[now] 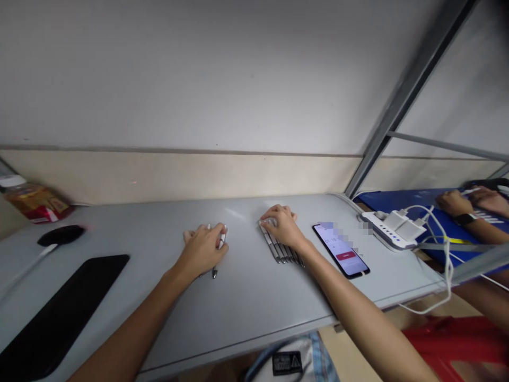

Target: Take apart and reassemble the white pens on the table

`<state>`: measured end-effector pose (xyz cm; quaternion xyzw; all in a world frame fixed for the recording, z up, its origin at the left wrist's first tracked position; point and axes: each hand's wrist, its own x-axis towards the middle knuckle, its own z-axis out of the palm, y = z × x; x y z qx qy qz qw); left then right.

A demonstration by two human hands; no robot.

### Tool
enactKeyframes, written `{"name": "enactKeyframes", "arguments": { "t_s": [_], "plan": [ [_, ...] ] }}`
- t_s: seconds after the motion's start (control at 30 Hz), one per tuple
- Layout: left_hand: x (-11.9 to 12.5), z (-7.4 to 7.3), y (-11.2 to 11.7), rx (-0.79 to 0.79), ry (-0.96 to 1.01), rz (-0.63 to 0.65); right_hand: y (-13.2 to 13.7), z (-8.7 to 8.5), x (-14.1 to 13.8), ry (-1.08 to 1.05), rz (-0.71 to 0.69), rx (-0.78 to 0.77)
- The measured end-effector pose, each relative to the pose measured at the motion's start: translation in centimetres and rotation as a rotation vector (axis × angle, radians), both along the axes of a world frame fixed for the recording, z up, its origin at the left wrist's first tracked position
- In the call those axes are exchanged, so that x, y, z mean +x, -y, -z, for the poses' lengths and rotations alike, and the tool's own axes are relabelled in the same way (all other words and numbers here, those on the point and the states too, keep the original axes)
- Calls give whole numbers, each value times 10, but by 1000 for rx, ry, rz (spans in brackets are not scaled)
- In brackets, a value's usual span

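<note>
My left hand [203,248] rests on the grey desk, its fingers curled over a few white pens. The end of one pen [221,236] shows between thumb and forefinger, and a dark tip pokes out below the palm. My right hand [283,227] lies across the upper ends of several pens [275,247] set side by side in a row, its thumb and fingers closed about them. Their grey tips point toward me. Both palms hide part of the pens under them.
Right of the row lies a lit phone [342,250], then a white power strip [392,229] with cables. A black mat [67,313], a dark mouse-shaped object [61,235] and a bottle [35,200] are at left. Another person's hands [455,203] work beyond the metal frame.
</note>
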<state>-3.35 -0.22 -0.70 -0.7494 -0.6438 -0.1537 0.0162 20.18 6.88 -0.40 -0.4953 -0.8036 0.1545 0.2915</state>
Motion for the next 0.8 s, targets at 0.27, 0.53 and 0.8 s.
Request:
{"name": "enactKeyframes", "arguments": {
  "t_s": [0.27,0.53,0.8],
  "plan": [
    [10,-2,2,65,245,232,22,-6,-10,-6,-321,133],
    [14,-8,4,53,336,291,18,-8,-6,-161,-349,-24],
    [6,-11,-1,206,164,309,15,-8,-1,-466,-463,-655]
  ]
}}
